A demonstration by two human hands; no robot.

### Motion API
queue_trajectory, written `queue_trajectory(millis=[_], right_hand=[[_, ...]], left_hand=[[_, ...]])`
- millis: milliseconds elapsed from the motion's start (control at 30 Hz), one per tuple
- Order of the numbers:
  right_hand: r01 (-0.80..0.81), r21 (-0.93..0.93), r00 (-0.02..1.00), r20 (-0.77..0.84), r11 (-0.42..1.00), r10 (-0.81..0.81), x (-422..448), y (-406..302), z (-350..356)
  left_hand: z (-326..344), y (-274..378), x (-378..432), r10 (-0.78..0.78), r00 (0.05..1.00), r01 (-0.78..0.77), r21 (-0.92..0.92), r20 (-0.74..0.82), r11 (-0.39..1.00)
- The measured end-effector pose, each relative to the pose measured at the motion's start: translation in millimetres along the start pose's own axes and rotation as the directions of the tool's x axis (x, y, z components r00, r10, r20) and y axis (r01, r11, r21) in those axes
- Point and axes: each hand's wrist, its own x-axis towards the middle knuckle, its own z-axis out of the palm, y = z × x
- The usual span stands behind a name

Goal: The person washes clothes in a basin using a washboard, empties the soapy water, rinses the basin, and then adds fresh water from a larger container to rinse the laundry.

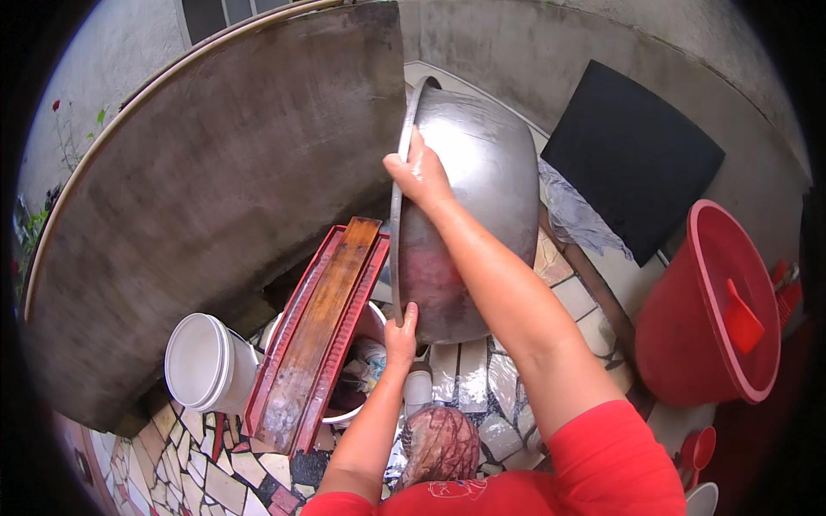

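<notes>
A large round metal basin (490, 174) is tipped on its side before me, its outer wall towards the right and its mouth facing left. My left hand (401, 335) grips the lower part of its rim, thumb against the outside. My right hand (423, 171) reaches across the outer wall and grips the rim higher up. Both hands look wet. Left of the basin, a wooden plank (329, 309) with suds on its lower end lies in a long red tray (258, 387). The tray rests slanted on a white bucket (377, 322), which holds cloths (366, 364).
A lidded white bucket (197, 361) stands left by a concrete wall (226, 161). At right are a big red tub (671, 322), a red scoop (742, 322), a dark board (632, 155) and a crumpled plastic sheet (577, 209). The mosaic stone floor (226, 480) is wet in places.
</notes>
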Motion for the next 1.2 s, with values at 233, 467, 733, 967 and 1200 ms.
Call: queue_trajectory(millis=[233, 467, 733, 967, 1200], right_hand=[[-0.089, -0.062, 0.994, 0.063, 0.994, 0.093, -8.0, -16.3, 12.1], [-0.132, 0.003, 0.979, 0.154, 0.991, 0.130, -20.1, -17.9, 14.7], [-0.130, 0.048, 0.980, 0.158, 0.990, 0.121, -29.6, -13.3, -5.1], [-0.118, 0.111, 0.980, 0.171, 0.987, 0.098, -28.8, -11.3, -11.6], [-0.101, 0.090, 0.983, 0.165, 0.991, 0.085, -22.7, -7.2, -25.7]], left_hand=[[-14.2, 10.4, -4.4, -0.202, 0.978, 0.204, -0.018, 0.058, 0.979], [-19.7, -10.1, -13.2, -0.130, 0.990, 0.136, -0.104, 0.058, 0.985], [-20.6, 0.0, -22.6, -0.157, 0.954, 0.186, -0.092, 0.255, 0.978], [-20.6, 5.0, -23.4, -0.137, 0.955, 0.137, 0.019, 0.263, 0.990], [-5.1, -3.5, -20.3, -0.069, 0.972, 0.082, -0.046, 0.225, 0.996]])
